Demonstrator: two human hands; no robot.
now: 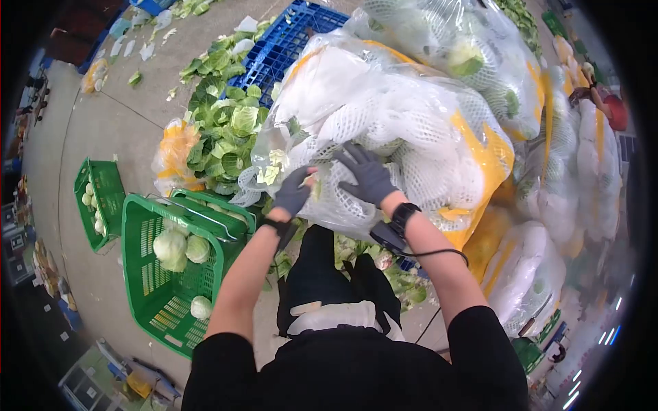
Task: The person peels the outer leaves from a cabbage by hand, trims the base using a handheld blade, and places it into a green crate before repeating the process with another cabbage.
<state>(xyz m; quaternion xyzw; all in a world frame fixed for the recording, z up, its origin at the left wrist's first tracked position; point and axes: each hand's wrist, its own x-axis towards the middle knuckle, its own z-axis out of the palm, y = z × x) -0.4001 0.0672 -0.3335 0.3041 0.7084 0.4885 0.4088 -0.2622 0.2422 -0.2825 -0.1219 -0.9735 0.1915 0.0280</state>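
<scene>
A large clear plastic bag [473, 161] with yellow bands lies in front of me, packed with cabbages in white foam netting [370, 85]. My right hand [364, 175], in a grey glove, rests on the bag with its fingers spread. My left hand [293, 194], also gloved, is at the bag's near left side. Its fingers are bent in at the plastic, and some bare fingertips show. Pale leaf scraps [275, 166] lie on the plastic just above the left hand.
A green basket [137, 274] with several cabbages [171, 248] stands at left, a smaller green basket [113, 198] beyond it. Cabbage leaves [223, 140] are heaped beside a blue pallet [274, 51]. More filled bags [524, 267] stand at right, with another person [612, 109] behind them.
</scene>
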